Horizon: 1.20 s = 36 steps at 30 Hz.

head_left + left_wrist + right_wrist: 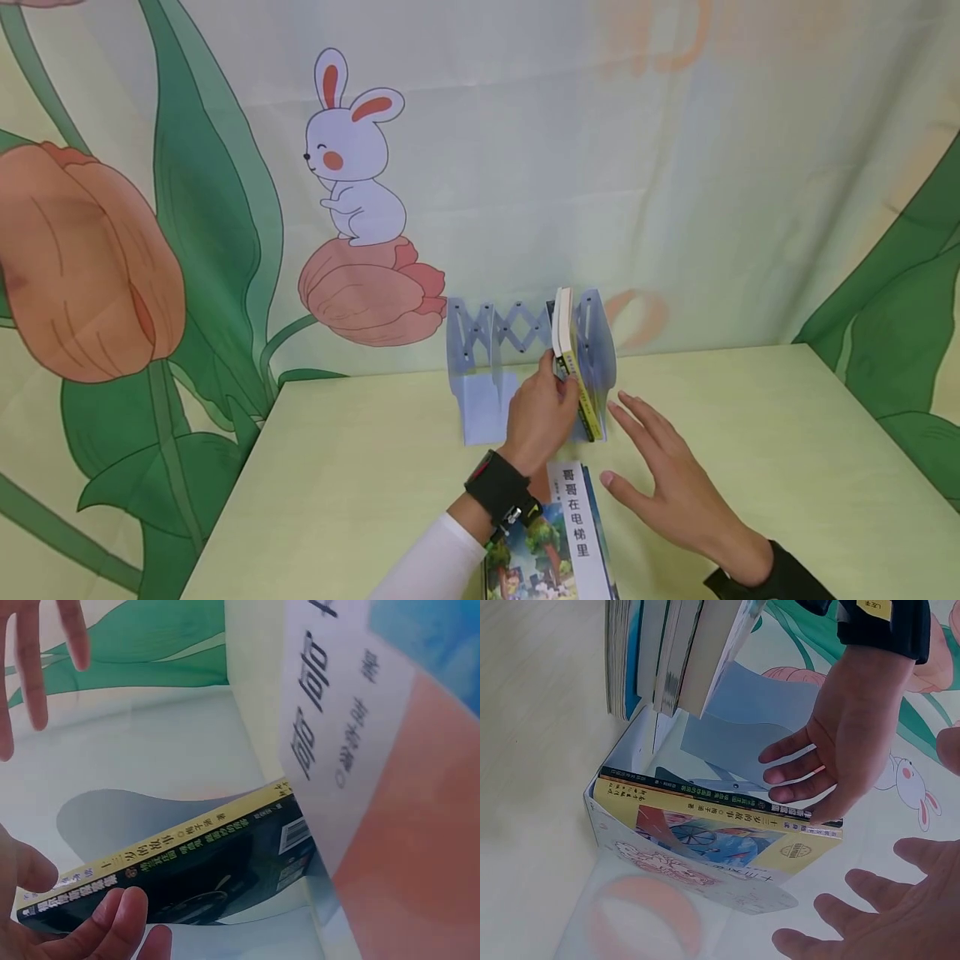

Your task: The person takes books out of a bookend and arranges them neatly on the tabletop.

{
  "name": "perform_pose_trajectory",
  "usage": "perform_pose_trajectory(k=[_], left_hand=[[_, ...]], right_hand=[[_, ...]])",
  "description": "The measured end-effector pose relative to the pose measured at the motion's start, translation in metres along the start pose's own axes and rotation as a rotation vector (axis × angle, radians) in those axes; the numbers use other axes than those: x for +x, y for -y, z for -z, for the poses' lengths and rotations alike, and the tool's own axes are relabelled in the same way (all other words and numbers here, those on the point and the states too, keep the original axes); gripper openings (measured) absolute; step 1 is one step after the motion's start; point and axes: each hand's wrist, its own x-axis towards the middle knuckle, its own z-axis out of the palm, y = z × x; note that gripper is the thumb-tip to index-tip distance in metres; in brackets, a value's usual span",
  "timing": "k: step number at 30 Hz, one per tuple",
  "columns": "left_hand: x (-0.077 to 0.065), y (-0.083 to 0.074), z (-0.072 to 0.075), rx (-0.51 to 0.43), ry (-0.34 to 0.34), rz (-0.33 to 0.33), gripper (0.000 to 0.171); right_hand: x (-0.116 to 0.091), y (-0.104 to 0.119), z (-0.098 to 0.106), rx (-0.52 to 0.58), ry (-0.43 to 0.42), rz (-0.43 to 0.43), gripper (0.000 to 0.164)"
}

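Observation:
A light-blue expandable book rack stands at the back of the table against the wall. Two thin books, one with a yellow spine and one with a black cover, lean side by side within its right end. My left hand pinches these books at their spines, its thumb by the yellow spine and fingertips on the black cover. Just right of the rack, my right hand hangs with spread fingers, holding nothing and apart from the books.
A stack of books lies at the table's front, under my left forearm; the top one has a colourful cover. Pale-green tabletop extends on both sides. A printed cloth with a rabbit and tulips hangs behind the table.

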Motion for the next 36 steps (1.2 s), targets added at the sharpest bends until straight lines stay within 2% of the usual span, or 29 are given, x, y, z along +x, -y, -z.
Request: perform_pose_trajectory(k=[9, 20, 28, 32, 36], left_hand=[[0.003, 0.006, -0.003, 0.028, 0.004, 0.022, 0.054], [0.006, 0.005, -0.005, 0.109, -0.039, -0.018, 0.049], [0.009, 0.004, -0.009, 0.097, -0.026, 0.013, 0.053], [0.009, 0.006, -0.010, 0.141, -0.046, 0.005, 0.051], [0.010, 0.007, -0.010, 0.206, -0.089, -0.031, 0.046]], right_hand=[[0.006, 0.000, -0.002, -0.003, -0.010, 0.025, 0.081], [0.014, 0.002, -0.005, 0.007, -0.001, 0.023, 0.080], [0.015, 0.001, -0.007, 0.003, 0.010, 0.019, 0.081], [0.016, 0.002, -0.007, -0.002, 0.006, 0.029, 0.081], [0.017, 0.002, -0.007, 0.000, 0.001, 0.032, 0.081]])
